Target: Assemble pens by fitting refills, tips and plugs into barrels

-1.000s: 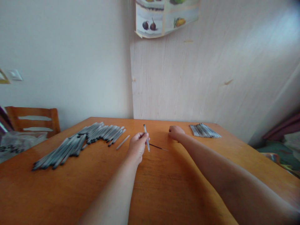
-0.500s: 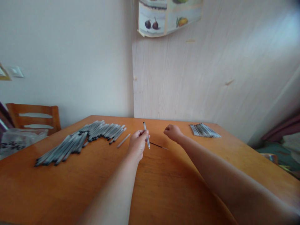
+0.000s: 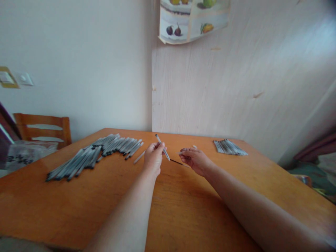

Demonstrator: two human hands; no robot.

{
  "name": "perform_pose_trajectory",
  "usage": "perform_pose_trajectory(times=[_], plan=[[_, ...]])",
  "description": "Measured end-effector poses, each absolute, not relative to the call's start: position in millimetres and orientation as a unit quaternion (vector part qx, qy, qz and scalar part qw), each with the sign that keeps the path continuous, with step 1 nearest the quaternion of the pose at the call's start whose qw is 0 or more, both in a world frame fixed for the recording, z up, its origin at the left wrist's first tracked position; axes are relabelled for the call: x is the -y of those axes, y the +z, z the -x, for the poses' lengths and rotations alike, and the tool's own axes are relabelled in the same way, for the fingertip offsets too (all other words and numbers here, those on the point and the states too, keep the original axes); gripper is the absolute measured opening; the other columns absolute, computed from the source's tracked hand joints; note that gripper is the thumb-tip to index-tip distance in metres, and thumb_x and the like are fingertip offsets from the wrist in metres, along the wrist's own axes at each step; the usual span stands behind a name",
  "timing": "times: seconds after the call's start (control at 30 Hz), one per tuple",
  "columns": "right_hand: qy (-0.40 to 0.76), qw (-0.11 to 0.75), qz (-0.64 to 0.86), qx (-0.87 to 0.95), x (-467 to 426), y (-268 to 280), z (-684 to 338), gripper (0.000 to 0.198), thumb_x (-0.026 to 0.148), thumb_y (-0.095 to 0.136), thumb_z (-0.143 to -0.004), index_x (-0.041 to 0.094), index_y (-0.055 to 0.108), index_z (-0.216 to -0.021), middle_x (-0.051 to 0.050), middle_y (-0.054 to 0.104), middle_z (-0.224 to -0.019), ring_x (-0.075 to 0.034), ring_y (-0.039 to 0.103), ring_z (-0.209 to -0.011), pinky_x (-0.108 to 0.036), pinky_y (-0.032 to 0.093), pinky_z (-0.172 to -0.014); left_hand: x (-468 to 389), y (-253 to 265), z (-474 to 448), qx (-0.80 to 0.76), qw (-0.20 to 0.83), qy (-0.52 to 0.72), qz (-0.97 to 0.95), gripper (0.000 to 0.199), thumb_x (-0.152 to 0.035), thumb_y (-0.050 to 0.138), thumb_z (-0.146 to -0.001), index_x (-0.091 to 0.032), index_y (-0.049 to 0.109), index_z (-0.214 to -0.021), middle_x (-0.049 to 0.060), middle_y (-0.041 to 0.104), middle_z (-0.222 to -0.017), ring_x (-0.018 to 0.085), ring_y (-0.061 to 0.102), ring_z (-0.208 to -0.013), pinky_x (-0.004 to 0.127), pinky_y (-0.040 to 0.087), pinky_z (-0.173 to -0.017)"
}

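My left hand (image 3: pixel 153 157) pinches a clear-barrelled pen (image 3: pixel 163 148), black at its upper end, its lower tip pointing down to the right. To its right, my right hand (image 3: pixel 195 160) is closed with its palm side turned toward the left; a small whitish piece (image 3: pixel 180 153) shows at its fingertips, too small to name. Below and between the hands, a thin dark ink refill (image 3: pixel 176 162) lies on the table, its right end running toward my right hand. Behind that hand another small white piece (image 3: pixel 194 146) shows. A pale pen tube (image 3: pixel 139 157) lies left of my left hand.
A wide heap of pens (image 3: pixel 86 157) with black ends covers the left of the wooden table (image 3: pixel 173 213). A neat row of pens (image 3: pixel 229 147) lies at the back right. A wooden chair (image 3: pixel 43 120) and a plastic bag (image 3: pixel 28 154) stand beyond the left edge.
My right hand has turned palm side inward and lowered slightly, with a small whitish piece now showing at its fingertips. The pen in my left hand tilts more, its tip further right.
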State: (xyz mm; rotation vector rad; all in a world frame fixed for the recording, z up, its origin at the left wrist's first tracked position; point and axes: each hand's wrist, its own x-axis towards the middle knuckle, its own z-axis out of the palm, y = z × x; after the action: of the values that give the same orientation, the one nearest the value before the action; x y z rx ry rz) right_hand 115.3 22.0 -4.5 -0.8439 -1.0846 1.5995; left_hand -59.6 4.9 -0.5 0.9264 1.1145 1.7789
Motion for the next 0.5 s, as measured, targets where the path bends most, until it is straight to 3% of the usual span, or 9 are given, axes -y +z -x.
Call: perform_pose_trajectory(times=[0.5], plan=[[0.718,0.439,0.357,0.406,-4,-15,-94,0.007,0.01,0.061,-0.078,0.012,0.063,-0.072,-0.009,0.069,-0.072,-0.011,0.063,-0.059,-0.019,0.054,-0.056,-11,-3,65,-0.432,0.389,0.741,-0.335,0.035,-0.041,0.074,-0.066,-0.016,0.054,-0.08,0.004,0.067,-0.074,0.009,0.057,-0.056,0.02,0.041,-0.051]])
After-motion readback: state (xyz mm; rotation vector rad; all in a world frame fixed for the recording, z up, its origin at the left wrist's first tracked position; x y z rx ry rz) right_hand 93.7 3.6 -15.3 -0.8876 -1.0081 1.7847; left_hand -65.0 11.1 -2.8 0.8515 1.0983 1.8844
